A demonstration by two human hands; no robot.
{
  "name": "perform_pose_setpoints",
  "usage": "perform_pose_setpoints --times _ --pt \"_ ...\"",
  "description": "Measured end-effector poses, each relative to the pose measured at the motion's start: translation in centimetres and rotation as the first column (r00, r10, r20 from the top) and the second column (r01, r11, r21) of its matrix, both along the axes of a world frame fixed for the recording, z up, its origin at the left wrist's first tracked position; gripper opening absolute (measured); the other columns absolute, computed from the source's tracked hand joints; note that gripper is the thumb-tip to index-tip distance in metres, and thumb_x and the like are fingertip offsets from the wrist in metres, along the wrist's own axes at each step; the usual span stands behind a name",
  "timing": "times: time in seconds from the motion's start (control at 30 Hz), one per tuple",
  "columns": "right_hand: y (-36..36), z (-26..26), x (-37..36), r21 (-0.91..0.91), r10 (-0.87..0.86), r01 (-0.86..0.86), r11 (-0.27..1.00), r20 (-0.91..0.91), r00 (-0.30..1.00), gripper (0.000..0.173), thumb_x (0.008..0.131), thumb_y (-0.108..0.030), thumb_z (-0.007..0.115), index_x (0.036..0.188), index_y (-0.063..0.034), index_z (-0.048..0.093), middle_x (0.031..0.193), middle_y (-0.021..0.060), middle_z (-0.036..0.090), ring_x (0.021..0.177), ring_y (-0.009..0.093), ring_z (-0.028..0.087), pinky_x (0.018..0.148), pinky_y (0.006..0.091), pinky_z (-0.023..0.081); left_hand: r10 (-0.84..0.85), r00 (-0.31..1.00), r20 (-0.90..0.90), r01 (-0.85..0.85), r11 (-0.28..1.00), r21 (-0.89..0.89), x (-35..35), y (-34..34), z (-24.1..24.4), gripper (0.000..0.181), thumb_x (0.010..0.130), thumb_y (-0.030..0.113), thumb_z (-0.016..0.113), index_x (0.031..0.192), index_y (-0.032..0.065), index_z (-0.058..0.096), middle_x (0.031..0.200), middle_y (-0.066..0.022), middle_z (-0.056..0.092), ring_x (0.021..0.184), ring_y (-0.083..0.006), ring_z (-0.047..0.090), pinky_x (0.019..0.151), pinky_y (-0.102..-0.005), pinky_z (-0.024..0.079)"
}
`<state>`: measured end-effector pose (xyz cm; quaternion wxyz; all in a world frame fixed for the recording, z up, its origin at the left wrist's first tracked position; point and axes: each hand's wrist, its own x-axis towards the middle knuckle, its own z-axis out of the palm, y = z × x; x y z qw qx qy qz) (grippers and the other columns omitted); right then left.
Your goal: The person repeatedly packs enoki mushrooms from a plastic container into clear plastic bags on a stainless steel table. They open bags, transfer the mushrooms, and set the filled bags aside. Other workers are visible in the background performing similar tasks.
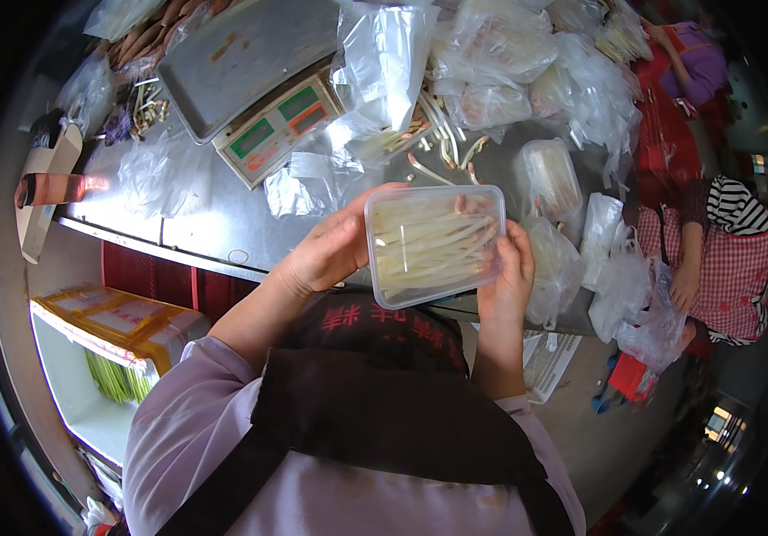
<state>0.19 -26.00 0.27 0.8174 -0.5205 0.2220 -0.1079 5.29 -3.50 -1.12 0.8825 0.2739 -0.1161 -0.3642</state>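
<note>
Between my two hands is a clear plastic container (434,244), tilted and held in front of my apron, just off the table's near edge. Pale, slender vegetable stems fill it, several with pinkish tips. My left hand (334,244) grips its left side, and my right hand (511,264) grips the right side, thumb at the edge. Beyond the container, loose pale stems (447,137) lie on the metal table (216,238). A second packed container (551,177), wrapped in plastic, sits to the right of my right hand.
A digital scale (280,130) with a metal tray (243,57) stands at the back left. Bagged stems (498,47) are heaped at the back. A pink bottle (52,189) is at the far left. A co-worker in a checked apron (735,268) handles plastic bags at right. A foam box (89,375) holds green stalks.
</note>
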Motion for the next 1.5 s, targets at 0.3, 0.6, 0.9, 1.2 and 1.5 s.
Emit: perform_pose_setpoints --times 0.3,0.6,0.9,1.2,1.5 --pt "1.2 -4.5 0.7 0.376 0.289 -0.234 0.897 -0.095 0.953 0.031 0.089 -0.014 0.043 0.116 0.0005 0.049 0.105 0.0107 0.058 0.093 0.02 0.059 0.081 0.0324 0.049 -0.147 0.892 0.426 0.006 0.949 0.314 -0.2 0.3 2.8 0.085 0.071 0.014 0.069 0.14 0.0108 0.019 0.14 -0.0085 0.018 0.126 -0.0231 0.027 0.098 -0.0387 0.033" --pt "1.4 -3.8 0.8 0.319 0.3 -0.251 0.914 -0.115 0.947 0.032 0.088 -0.017 0.044 0.114 -0.0002 0.05 0.105 0.011 0.058 0.095 0.021 0.058 0.084 0.0333 0.047 -0.112 0.927 0.357 0.003 0.957 0.291 -0.2 0.1 3.2 0.075 0.079 0.023 0.065 0.139 0.0071 0.022 0.138 -0.0106 0.024 0.125 -0.0206 0.029 0.098 -0.0347 0.032" --pt "-0.5 3.5 2.0 -0.509 0.32 -0.157 0.846 0.25 0.914 0.044 0.076 -0.004 0.058 0.117 0.0009 0.044 0.12 0.0187 0.049 0.103 0.026 0.055 0.09 0.0327 0.043 -0.125 0.98 0.153 0.057 0.921 0.385 -0.4 -1.3 -0.6 0.062 0.08 0.01 0.064 0.132 0.0007 0.031 0.123 -0.0093 0.045 0.114 -0.015 0.042 0.096 -0.0293 0.033" --pt "-1.9 4.4 0.5 -0.58 0.59 -0.41 0.704 0.155 0.793 0.06 0.065 -0.011 0.074 0.116 0.0025 0.047 0.12 0.0129 0.05 0.109 0.024 0.051 0.094 0.0337 0.037 0.001 0.949 0.315 -0.078 0.969 0.234 0.1 -2.1 -1.3 0.052 0.073 -0.006 0.064 0.121 0.006 0.045 0.118 -0.0048 0.047 0.112 -0.0163 0.045 0.095 -0.0306 0.037" --pt "-1.7 5.2 0.2 -0.875 0.589 -0.229 0.428 0.078 0.805 0.046 0.067 -0.013 0.072 0.107 0.0006 0.055 0.109 0.0138 0.055 0.1 0.026 0.054 0.085 0.0332 0.043 0.038 0.7 0.713 -0.436 0.814 0.384 0.9 -3.4 -1.8 0.05 0.072 -0.006 0.064 0.117 0.0111 0.051 0.125 -0.0086 0.04 0.118 -0.0231 0.041 0.095 -0.0341 0.04"
